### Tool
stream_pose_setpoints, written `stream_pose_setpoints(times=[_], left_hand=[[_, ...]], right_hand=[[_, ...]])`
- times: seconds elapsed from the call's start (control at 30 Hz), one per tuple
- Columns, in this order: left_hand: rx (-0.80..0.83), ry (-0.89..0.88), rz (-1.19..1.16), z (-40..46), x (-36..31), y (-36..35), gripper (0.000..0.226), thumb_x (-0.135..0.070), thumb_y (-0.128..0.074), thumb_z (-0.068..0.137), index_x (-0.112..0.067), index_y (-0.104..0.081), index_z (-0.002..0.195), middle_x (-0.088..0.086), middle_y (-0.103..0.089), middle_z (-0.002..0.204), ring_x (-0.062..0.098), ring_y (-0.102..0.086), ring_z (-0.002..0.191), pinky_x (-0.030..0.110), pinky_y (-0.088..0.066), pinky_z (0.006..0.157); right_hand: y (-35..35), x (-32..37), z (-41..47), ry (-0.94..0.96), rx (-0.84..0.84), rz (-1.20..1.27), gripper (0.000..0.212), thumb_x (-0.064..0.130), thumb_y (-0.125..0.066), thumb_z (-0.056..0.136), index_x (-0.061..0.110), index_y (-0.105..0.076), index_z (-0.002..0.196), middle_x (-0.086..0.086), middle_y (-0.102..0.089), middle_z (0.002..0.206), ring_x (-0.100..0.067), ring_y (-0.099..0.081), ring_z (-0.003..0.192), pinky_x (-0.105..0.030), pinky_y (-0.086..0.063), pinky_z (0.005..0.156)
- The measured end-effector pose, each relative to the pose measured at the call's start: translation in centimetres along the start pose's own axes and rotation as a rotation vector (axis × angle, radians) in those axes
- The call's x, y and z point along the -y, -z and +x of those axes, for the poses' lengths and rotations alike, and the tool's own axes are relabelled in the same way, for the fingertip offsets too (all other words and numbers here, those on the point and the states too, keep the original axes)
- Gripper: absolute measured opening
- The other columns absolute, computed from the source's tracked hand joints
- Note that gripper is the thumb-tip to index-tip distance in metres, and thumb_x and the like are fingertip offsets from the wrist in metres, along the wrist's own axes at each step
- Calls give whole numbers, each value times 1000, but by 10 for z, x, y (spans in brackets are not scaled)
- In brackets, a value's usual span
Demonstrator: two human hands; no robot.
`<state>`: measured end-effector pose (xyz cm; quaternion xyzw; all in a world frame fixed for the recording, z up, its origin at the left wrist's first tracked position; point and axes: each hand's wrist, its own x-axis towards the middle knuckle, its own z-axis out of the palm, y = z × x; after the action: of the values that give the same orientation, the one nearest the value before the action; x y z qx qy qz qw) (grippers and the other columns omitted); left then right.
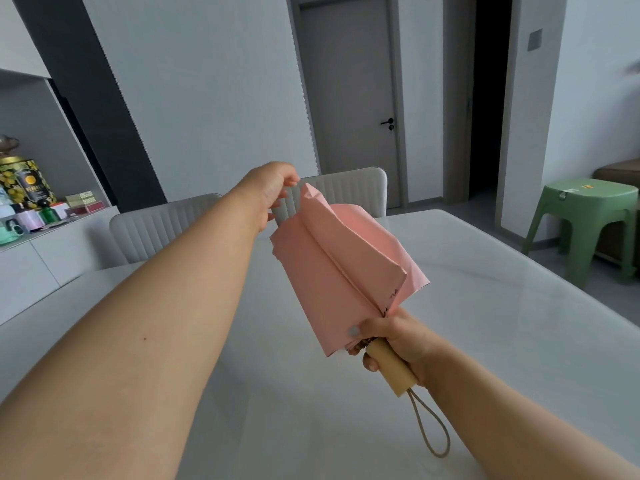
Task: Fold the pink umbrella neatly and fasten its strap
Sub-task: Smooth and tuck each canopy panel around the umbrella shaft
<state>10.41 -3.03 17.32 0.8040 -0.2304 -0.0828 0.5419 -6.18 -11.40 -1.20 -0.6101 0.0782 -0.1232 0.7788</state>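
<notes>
The pink umbrella (339, 265) is collapsed and held in the air above the table, its canopy loose in broad flaps. My right hand (391, 337) grips it where the canopy meets the pale wooden handle (391, 368); a beige cord loop (433, 431) hangs from the handle's end. My left hand (273, 188) is stretched out to the far tip of the canopy and pinches a fold of pink cloth there. A small round snap (353, 330) shows on the cloth near my right thumb. The strap itself is not plainly visible.
A white table (502, 323) lies under my arms. Two grey-white chairs (159, 230) stand at its far side. A green plastic stool (585, 216) is at the right. A sideboard at the left carries tins and small boxes (27, 188).
</notes>
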Motion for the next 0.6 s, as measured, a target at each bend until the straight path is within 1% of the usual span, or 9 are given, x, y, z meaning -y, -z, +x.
stream_pose_setpoints(times=[0.03,0.1,0.2,0.23,0.3,0.33,0.43,0.53,0.6], left_hand=[[-10,-53,72,-3,-1,-2,9,-29,-54,89,-21,-58,86,-1,-48,84,14,-44,73,33,-42,76],[61,-159,179,-11,-3,-8,17,-34,-47,95,-26,-58,106,-1,-46,82,16,-43,69,29,-42,65],[171,-221,334,-23,-1,-21,28,-49,-40,97,-40,-59,117,-1,-54,78,17,-50,61,26,-42,59],[173,-221,378,-25,0,-24,32,-52,-39,97,-38,-62,115,1,-57,79,18,-54,61,26,-44,58],[168,-206,408,-27,6,-25,40,-52,-39,99,-27,-69,105,5,-63,81,22,-62,65,26,-48,58],[162,-185,385,-27,9,-24,43,-49,-40,99,-20,-71,101,7,-65,82,24,-64,69,27,-51,60],[145,-140,274,-26,18,-21,41,-41,-49,98,-6,-70,102,14,-68,89,29,-68,78,30,-57,63],[119,-145,227,-23,21,-24,28,-29,-59,90,-4,-69,97,19,-70,94,33,-70,80,39,-62,72],[106,-151,208,-27,22,-26,17,-16,-61,81,-10,-68,95,13,-70,94,29,-69,78,41,-62,75]], right_hand=[[0,0,0,-3,-9,-1,51,5,-68,61,-3,-55,110,-17,-62,77,-24,-60,62,-27,-45,42],[-1,2,1,-8,-22,3,46,6,-69,61,-2,-56,105,-16,-62,75,-23,-60,61,-27,-45,42],[-1,3,1,-9,-41,14,44,6,-69,61,-1,-56,103,-15,-63,73,-22,-60,59,-26,-45,42],[-1,2,0,-7,-47,19,44,6,-69,61,-1,-57,102,-14,-64,72,-22,-60,58,-27,-45,42],[-2,1,-1,-8,-53,28,44,6,-69,60,0,-56,102,-14,-64,72,-22,-60,58,-27,-45,42],[-2,0,0,-10,-51,30,45,7,-69,61,0,-56,103,-14,-64,73,-22,-60,59,-27,-45,42],[-3,0,0,-9,-48,34,47,7,-69,61,2,-55,106,-14,-64,74,-23,-60,60,-28,-45,43],[-1,3,1,-5,-51,41,51,6,-70,61,5,-54,109,-14,-64,78,-22,-60,61,-28,-45,44],[-2,4,1,-4,-47,39,51,6,-69,61,4,-54,110,-14,-63,79,-22,-60,61,-28,-45,43]])
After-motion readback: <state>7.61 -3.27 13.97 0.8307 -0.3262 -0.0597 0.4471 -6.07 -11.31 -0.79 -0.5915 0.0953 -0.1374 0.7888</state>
